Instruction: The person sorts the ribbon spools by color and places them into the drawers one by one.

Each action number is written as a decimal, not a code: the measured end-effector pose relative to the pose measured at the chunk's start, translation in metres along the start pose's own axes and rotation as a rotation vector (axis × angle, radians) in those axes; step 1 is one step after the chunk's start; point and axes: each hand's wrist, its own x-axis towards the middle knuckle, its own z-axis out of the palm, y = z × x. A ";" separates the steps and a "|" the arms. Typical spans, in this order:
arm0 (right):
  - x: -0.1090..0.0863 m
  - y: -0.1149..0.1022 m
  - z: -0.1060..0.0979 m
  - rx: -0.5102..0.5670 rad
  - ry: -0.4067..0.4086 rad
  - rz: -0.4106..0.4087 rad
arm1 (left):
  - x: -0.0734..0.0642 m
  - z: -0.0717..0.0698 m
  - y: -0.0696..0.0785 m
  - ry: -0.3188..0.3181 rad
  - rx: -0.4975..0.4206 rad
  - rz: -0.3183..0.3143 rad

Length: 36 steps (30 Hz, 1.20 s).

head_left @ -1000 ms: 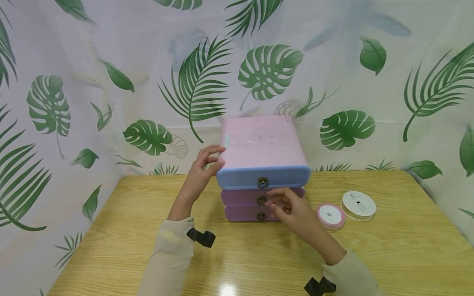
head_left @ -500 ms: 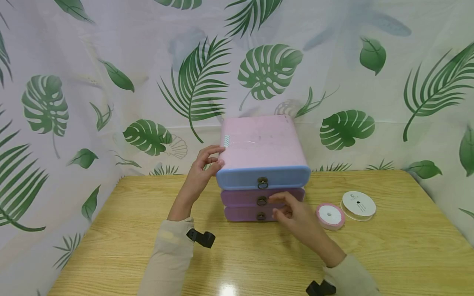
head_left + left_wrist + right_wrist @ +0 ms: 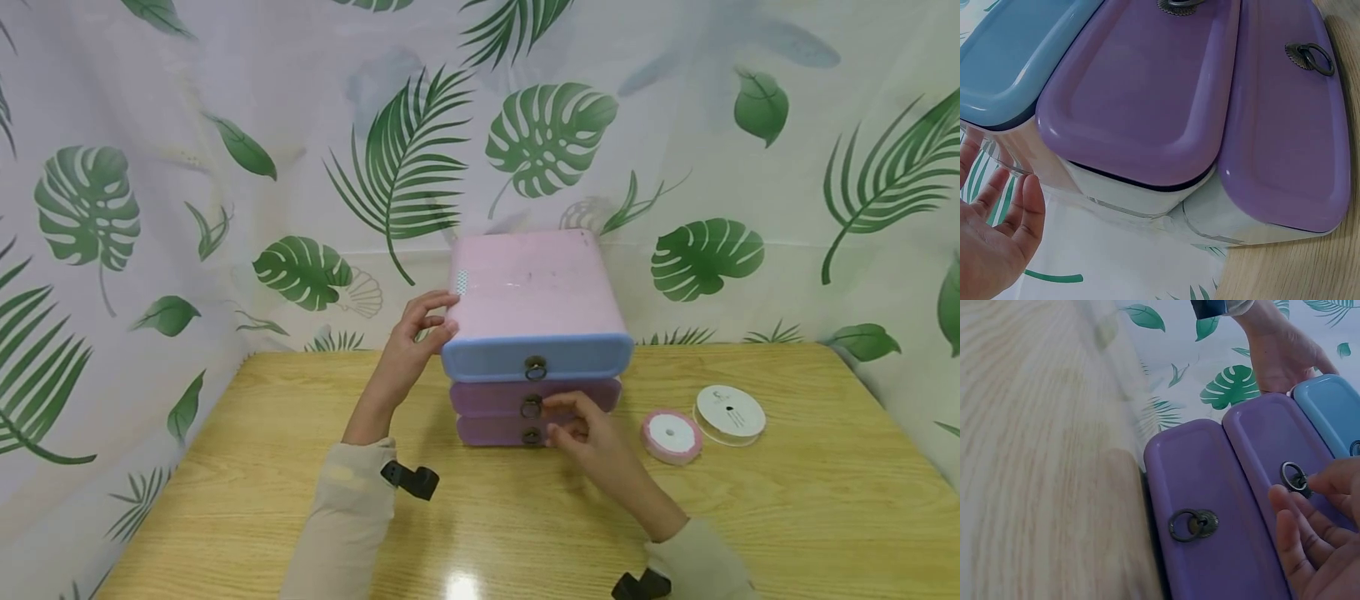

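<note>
A small drawer cabinet (image 3: pixel 536 283) with a pink top stands on the table. Its top drawer (image 3: pixel 585 358) has a blue front; the middle drawer (image 3: pixel 480 400) and bottom drawer (image 3: pixel 483 430) are purple. Each front carries a dark metal ring pull. At the cabinet's left side, my left hand (image 3: pixel 401 354) rests its fingertips along the upper edge, thumb near the blue front. My right hand (image 3: pixel 600 442) is in front of the purple drawers, loosely bent fingertips right at the middle ring pull (image 3: pixel 1298 482). In the right wrist view the bottom ring pull (image 3: pixel 1204 523) hangs free.
Right of the cabinet lie a pink-edged ribbon spool (image 3: pixel 671 435) and a white spool (image 3: pixel 729 414). The wooden table (image 3: pixel 285 500) runs back to a leaf-print cloth (image 3: pixel 420 50) close behind the cabinet.
My right hand's fingers drew slightly right, then came back left to the middle ring pull. The left hand stays on the cabinet, and the drawers look unmoved. The head view shifts slightly.
</note>
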 end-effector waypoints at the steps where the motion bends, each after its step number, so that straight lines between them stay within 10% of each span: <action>1: 0.001 0.001 0.000 0.026 0.000 0.011 | 0.000 0.000 0.000 -0.001 0.000 0.000; 17: 0.008 0.005 0.009 0.270 -0.014 0.014 | 0.000 -0.001 0.006 -0.006 0.003 -0.014; 36: 0.011 0.003 0.020 0.227 0.054 0.069 | 0.002 -0.001 0.005 -0.002 0.004 -0.025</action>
